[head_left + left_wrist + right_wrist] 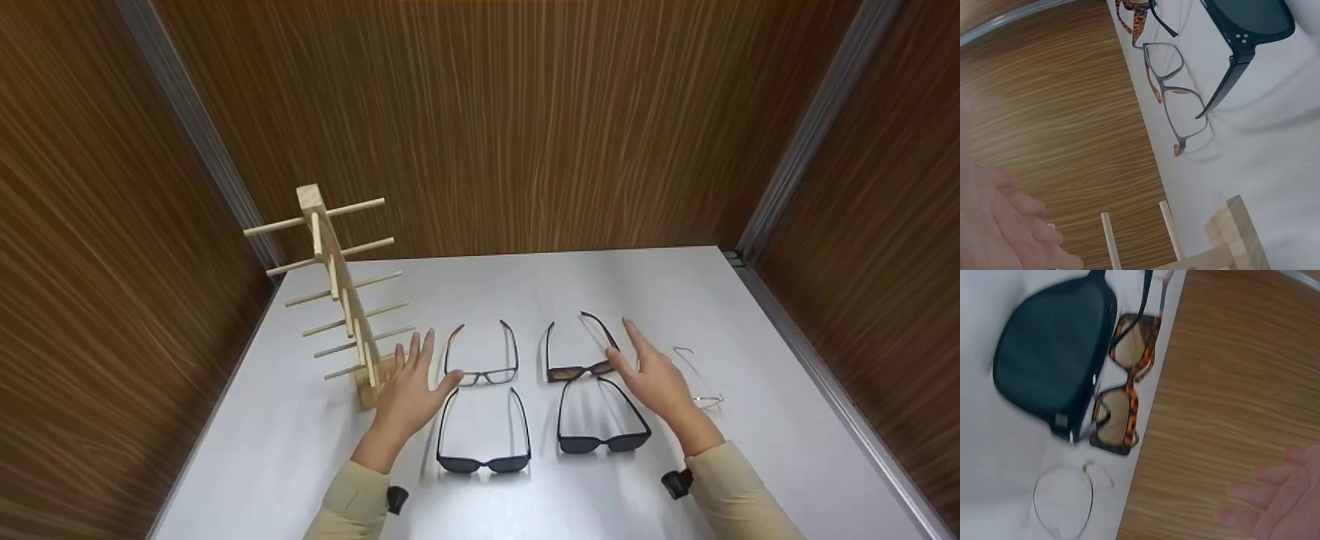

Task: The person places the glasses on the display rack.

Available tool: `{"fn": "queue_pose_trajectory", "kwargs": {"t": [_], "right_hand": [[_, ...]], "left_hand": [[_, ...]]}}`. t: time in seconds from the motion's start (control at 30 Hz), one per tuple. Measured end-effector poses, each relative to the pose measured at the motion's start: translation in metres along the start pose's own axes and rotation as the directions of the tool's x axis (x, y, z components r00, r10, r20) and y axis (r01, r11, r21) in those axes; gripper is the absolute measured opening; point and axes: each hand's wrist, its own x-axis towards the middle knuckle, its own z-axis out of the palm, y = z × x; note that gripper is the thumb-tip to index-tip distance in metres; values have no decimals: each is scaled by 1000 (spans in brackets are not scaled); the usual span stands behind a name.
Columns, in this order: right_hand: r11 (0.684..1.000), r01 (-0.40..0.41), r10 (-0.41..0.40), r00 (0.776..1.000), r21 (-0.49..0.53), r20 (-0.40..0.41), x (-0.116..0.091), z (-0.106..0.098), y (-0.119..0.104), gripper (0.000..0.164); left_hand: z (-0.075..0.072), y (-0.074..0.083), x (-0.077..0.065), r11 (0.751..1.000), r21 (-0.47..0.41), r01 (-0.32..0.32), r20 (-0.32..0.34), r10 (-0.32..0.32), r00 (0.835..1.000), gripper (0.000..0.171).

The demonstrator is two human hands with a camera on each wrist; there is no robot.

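My left hand (409,394), fingers spread and holding nothing, hovers between the wooden rack (367,382) and the grey-framed eyeglasses (489,376). My right hand (656,379), also empty with fingers extended, is over the right side of the tortoiseshell sunglasses (566,373) and partly hides them. Nearer the front lie two pairs of black sunglasses, one pair (484,464) at left and another pair (602,444) at right. Thin wire-rimmed glasses (707,399) lie to the right of my right hand. All these glasses have their temples unfolded.
The rack stands upright at the left, with several bare pegs sticking out on its sides. Wood-grain panels (525,135) enclose the white tabletop (480,289) at the back and both sides.
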Motion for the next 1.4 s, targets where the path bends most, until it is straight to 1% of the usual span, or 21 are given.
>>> {"fn": "queue_pose_trajectory", "kwargs": {"t": [0.07,0.13,0.23,0.3,0.37,0.43,0.53,0.63,0.7,0.77,0.83,0.9,1.0,1.1,1.13,1.2,1.27,1.4], "right_hand": [[996,-2,4,1000,93,-19,-3,5,-6,66],[984,6,1,999,180,-38,-5,11,-13,60],[953,15,0,999,302,-49,-8,20,-23,50],[936,6,10,999,352,-43,-11,26,-30,45],[925,-11,21,1000,380,-21,-15,33,-37,42],[921,-25,25,1000,389,4,-19,40,-42,40],[914,-31,13,999,405,48,-25,52,-49,38],[884,-42,-10,994,465,109,-30,62,-55,37],[854,-71,-14,987,516,159,-33,68,-58,38],[820,-116,-10,976,561,217,-37,72,-60,40],[793,-161,4,966,588,259,-40,77,-62,43],[778,-189,11,957,599,288,-43,81,-65,45],[771,-210,22,952,601,305,-48,89,-68,47],[772,-220,34,951,596,307,-54,95,-70,46],[778,-220,37,951,589,306,-56,98,-70,45],[784,-231,52,949,576,310,-59,101,-71,44],[797,-243,63,944,553,324,-61,104,-70,45],[804,-299,93,917,513,389,-64,109,-69,52]], "left_hand": [[-1,-4,-4,998,-69,13,-5,-13,1000,84],[-2,-8,-8,991,-130,30,-11,-32,999,82],[-1,-14,-13,975,-213,55,-19,-60,998,78],[0,-19,-16,962,-259,85,-21,-93,995,76],[3,-24,-19,944,-310,113,-13,-123,992,73],[6,-30,-22,923,-360,133,-2,-143,990,70],[11,-38,-28,889,-432,151,18,-158,987,67],[17,-44,-33,857,-486,169,43,-169,985,64],[22,-47,-36,838,-511,190,64,-184,981,63],[28,-49,-39,823,-525,215,89,-199,976,64],[33,-50,-41,807,-533,254,123,-223,967,68],[37,-50,-43,791,-538,291,160,-243,957,71],[43,-49,-46,770,-539,341,225,-259,939,74],[48,-50,-50,750,-548,370,276,-256,926,71],[50,-50,-51,743,-551,379,290,-255,922,69],[52,-51,-54,722,-563,402,321,-257,911,67],[55,-51,-56,695,-581,423,350,-256,901,64],[58,-54,-59,647,-600,470,406,-260,876,62]]}}
